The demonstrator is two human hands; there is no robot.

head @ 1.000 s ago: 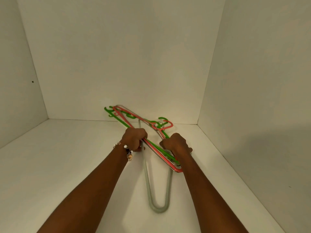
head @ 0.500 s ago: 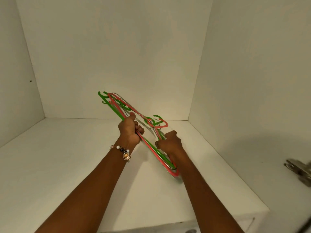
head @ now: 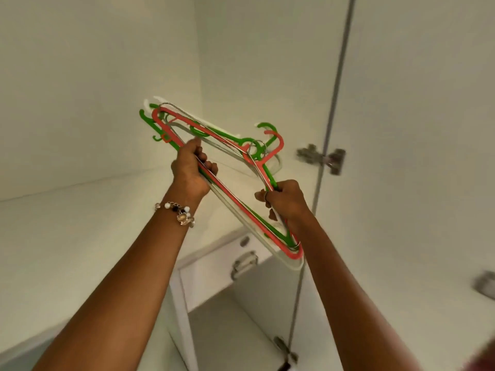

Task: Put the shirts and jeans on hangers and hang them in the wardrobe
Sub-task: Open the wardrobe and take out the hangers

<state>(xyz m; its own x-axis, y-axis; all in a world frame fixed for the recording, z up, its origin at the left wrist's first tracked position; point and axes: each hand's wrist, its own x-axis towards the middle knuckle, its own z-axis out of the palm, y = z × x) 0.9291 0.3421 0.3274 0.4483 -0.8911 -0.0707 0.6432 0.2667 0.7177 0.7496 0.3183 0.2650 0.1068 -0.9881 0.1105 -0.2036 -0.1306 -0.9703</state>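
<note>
A bundle of several plastic and wire hangers [head: 235,199], red, green, white and metal, is held in the air in front of the white wardrobe shelf [head: 80,223]. My left hand [head: 191,172] grips the long bottom bars of the bundle near its upper left. My right hand [head: 288,200] grips the bundle lower right, below the hooks. The hooks [head: 267,140] point up and to the right. No shirts or jeans are in view.
The wardrobe's inner side wall [head: 254,62] stands behind the hangers. An open white door [head: 415,129] with metal hinges [head: 321,158] is on the right. Below the shelf is a drawer front with a metal handle [head: 243,263].
Both hands have lifted the hanger bundle off the shelf and pulled it out towards me and to the right. The view has swung right, showing the door and the drawer.
</note>
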